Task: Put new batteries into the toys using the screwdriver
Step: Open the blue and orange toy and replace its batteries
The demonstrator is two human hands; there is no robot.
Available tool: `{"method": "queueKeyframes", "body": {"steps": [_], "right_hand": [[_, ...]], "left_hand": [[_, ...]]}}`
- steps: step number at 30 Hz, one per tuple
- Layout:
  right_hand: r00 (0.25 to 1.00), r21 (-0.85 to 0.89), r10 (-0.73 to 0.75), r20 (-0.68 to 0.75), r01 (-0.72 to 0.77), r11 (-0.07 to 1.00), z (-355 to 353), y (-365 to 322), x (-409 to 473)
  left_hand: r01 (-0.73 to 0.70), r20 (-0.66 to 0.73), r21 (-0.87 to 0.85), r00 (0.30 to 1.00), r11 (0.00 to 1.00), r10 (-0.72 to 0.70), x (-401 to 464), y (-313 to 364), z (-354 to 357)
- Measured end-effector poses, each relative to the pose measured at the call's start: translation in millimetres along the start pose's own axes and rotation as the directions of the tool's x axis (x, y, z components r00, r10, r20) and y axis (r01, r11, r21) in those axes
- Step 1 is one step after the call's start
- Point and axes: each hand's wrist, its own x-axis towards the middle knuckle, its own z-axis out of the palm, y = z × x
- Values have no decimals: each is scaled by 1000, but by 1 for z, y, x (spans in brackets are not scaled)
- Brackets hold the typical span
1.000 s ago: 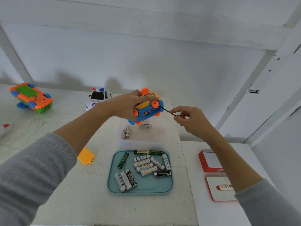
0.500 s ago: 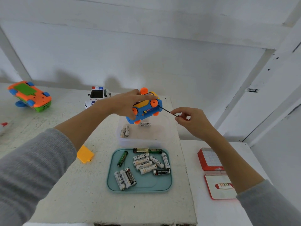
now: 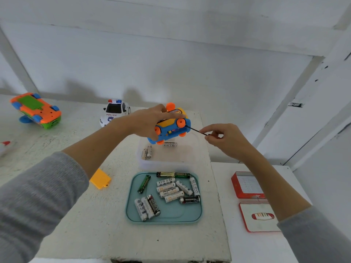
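Observation:
My left hand point(image 3: 147, 120) grips a blue and yellow toy car point(image 3: 171, 128) with orange wheels, held underside up above a clear plastic tub point(image 3: 190, 156). A battery shows in its open compartment. My right hand point(image 3: 225, 138) pinches a thin black screwdriver point(image 3: 197, 130) whose tip touches the car's right end. A teal tray point(image 3: 133, 205) in front holds several batteries point(image 3: 169, 190). A few batteries lie in the tub. An orange battery cover point(image 3: 100, 180) lies on the table to the left.
A white police toy car point(image 3: 115, 112) stands at the back. An orange and green toy car point(image 3: 36, 111) lies upside down at the far left. A red tin point(image 3: 247, 186) and its lid point(image 3: 259, 217) sit on the lower surface to the right.
Both hands and the toy stay almost in place; the view has shifted slightly. The screwdriver tip remains at the car's right end.

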Motion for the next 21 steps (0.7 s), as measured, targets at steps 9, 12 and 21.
{"method": "queueKeyframes", "body": {"steps": [9, 12, 21], "right_hand": [[994, 30, -28, -109, 31, 999, 6, 1, -2], [977, 78, -41, -207, 59, 995, 16, -3, -2], [982, -2, -54, -180, 54, 999, 16, -8, 4]], "left_hand": [[37, -3, -173, 999, 984, -38, 1, 3, -4], [80, -21, -308, 996, 948, -91, 3, 2, -3], [54, 7, -441, 998, 896, -56, 0, -6, -5]]}}
